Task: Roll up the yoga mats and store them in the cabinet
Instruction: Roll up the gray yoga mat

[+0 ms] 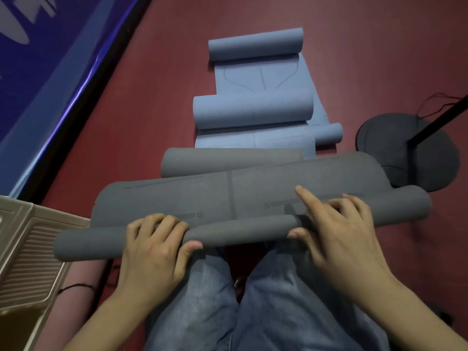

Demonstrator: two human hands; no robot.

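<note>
At the far left edge of the view we see a beige ribbed panel (27, 252) lying on the red floor (131, 102), with a blue wall mat (50, 59) slanting above it. Just right of the panel, our left hand (154, 247) curls its fingers over the rolled near end of the grey yoga mat (228, 198), thumb tucked under the roll, so the hand is clamped on it. The roll lies across our jeans-clad knees (253, 300), and the unrolled part of the mat spreads away from us on the floor to a second curl at its far end. Beyond that, toward the middle of the floor, blue yoga mats (253, 110) lie partly rolled, one behind another. Further right, our right hand (336, 231) grips the same grey roll, most fingers bent over its top, thumb under it and the forefinger stretched forward along the flat mat. Near the right edge stands a dark round stand base (395, 148) with a black pole (435, 120) and a thin cable.
</note>
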